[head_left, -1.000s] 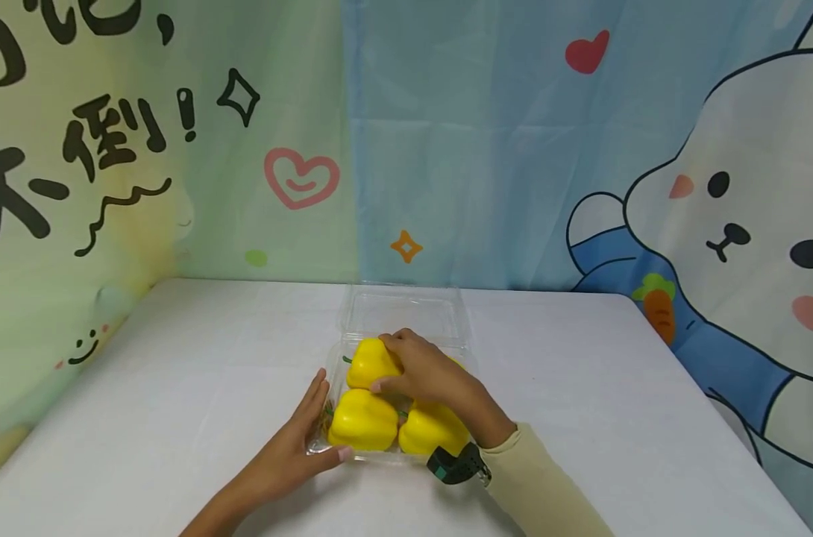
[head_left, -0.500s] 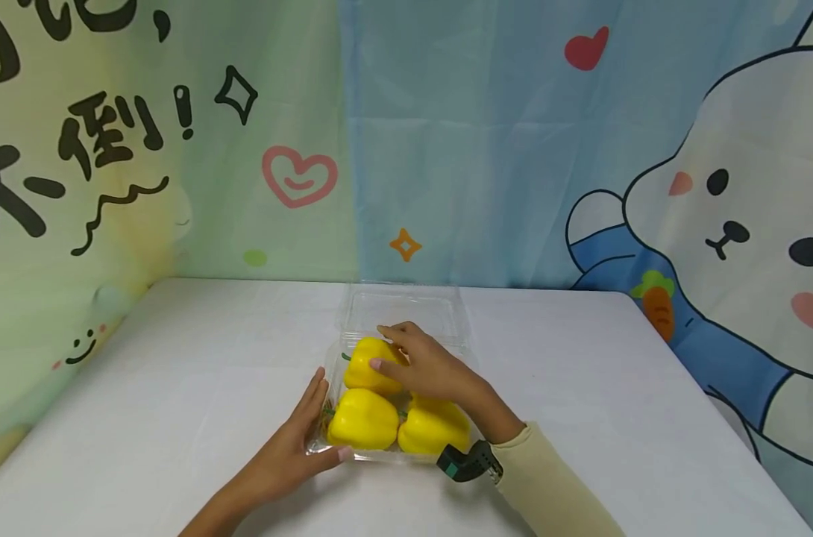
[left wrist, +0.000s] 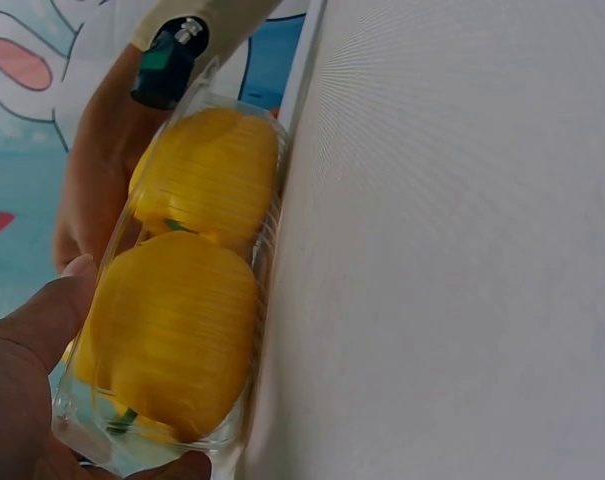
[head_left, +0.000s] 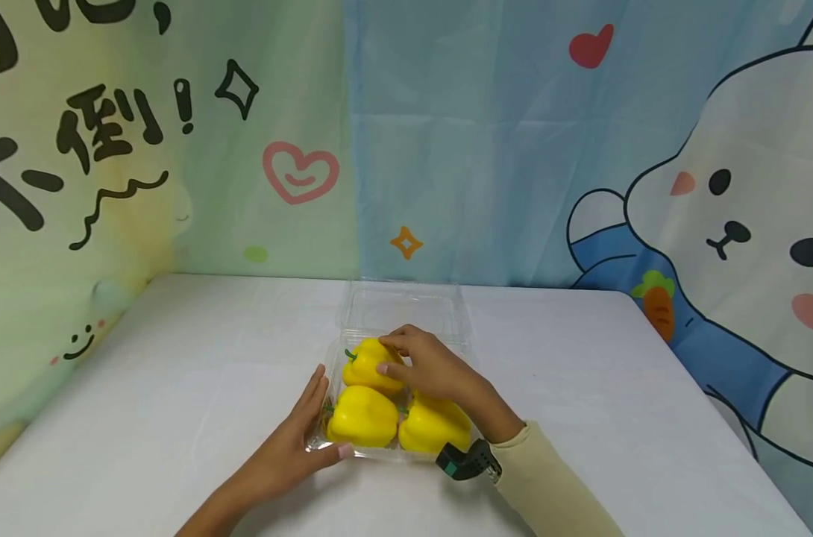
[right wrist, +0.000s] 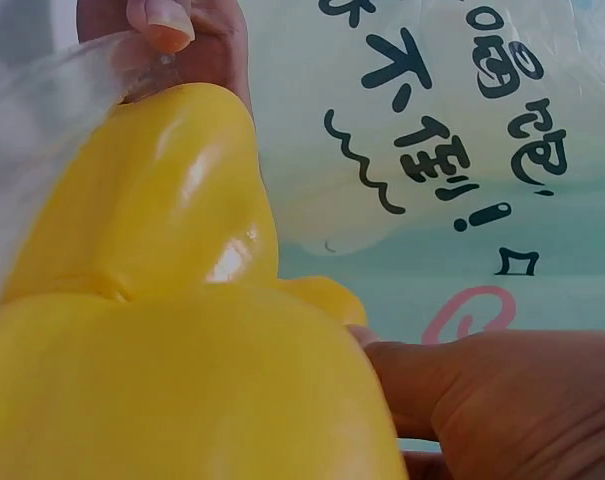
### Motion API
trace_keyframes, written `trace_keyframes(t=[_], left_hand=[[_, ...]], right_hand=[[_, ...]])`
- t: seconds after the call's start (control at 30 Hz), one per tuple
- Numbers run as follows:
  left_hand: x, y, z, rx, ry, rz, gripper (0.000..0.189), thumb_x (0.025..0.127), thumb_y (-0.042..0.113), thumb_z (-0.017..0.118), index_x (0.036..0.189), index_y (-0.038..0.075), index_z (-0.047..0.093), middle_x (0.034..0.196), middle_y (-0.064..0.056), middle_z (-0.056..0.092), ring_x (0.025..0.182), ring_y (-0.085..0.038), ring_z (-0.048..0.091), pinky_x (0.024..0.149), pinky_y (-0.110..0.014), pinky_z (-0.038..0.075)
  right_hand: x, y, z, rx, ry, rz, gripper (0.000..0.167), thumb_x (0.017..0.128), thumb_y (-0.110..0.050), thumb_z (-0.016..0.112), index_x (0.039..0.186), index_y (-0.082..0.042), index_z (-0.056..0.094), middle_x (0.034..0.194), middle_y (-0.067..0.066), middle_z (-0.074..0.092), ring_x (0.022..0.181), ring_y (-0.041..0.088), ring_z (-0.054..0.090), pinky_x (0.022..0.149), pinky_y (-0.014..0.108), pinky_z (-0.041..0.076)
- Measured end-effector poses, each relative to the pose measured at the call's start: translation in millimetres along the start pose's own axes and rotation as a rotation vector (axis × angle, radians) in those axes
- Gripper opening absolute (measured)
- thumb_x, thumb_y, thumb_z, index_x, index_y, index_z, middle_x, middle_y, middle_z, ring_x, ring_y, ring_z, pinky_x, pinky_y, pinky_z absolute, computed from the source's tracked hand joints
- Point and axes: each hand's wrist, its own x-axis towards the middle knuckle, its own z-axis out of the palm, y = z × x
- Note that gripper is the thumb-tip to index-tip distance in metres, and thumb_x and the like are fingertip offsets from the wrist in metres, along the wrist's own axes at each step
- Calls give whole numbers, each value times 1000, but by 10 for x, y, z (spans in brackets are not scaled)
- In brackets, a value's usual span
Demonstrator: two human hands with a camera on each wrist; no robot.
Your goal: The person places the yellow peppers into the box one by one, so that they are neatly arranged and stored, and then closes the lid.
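A clear plastic clamshell box [head_left: 413,456] stands on the table with its lid [head_left: 406,307] folded back. My left hand [head_left: 292,447] holds its near left corner, thumb [left wrist: 57,310] at the front rim and fingers along the left side. The rear yellow bell pepper [head_left: 366,365] is gripped between my right thumb and fingers, its green stem pointing up and left; my right hand [head_left: 436,365] reaches over the box. Two yellow bell peppers fill the front, one on the left [head_left: 362,418] and one on the right [head_left: 436,425]. The box's back right part is hidden behind my right hand.
A white cloth covers the table [head_left: 212,358]. Behind the table hangs a printed curtain [head_left: 447,149] with hearts and a cartoon rabbit. The right wrist wears a black band [head_left: 467,461] close to the box's front edge.
My right hand has shifted its hold on the rear pepper, and that pepper has turned so its stem points more upward. My left hand and the box have stayed in place.
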Motion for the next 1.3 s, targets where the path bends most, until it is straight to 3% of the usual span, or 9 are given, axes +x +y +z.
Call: trace_keyframes(t=[0.33, 0.53, 0.9, 1.3], left_hand=[[15, 8, -1, -8, 5, -9, 106, 84, 42, 76, 157, 12, 5, 161, 8, -11, 146, -18, -2, 115, -45, 15], [5, 2, -6, -33, -5, -6, 106, 84, 40, 76, 157, 12, 4, 161, 8, -12, 146, -16, -2, 114, -40, 18], [-15, -4, -5, -25, -12, 16, 106, 84, 42, 75, 156, 9, 5, 161, 5, -12, 146, -16, -5, 114, -39, 13], [-18, -20, -7, -18, -8, 22, 107, 83, 42, 76, 156, 9, 6, 161, 6, -11, 145, -14, -5, 114, -37, 14]], right_hand=[[10, -56, 12, -60, -21, 65, 50, 95, -24, 65, 140, -6, 52, 133, 9, 52, 121, 25, 52, 103, 43, 43], [3, -63, 40, -95, -11, 45, 49, 95, -24, 65, 140, -6, 53, 132, 9, 54, 118, 25, 53, 100, 42, 45], [-43, -37, -58, 3, 3, -9, 47, 96, -25, 64, 138, -6, 55, 134, 8, 52, 122, 27, 52, 101, 43, 44], [-81, 135, -323, 126, 147, -105, 40, 100, -18, 57, 135, 1, 55, 133, 15, 55, 119, 30, 55, 101, 41, 44]])
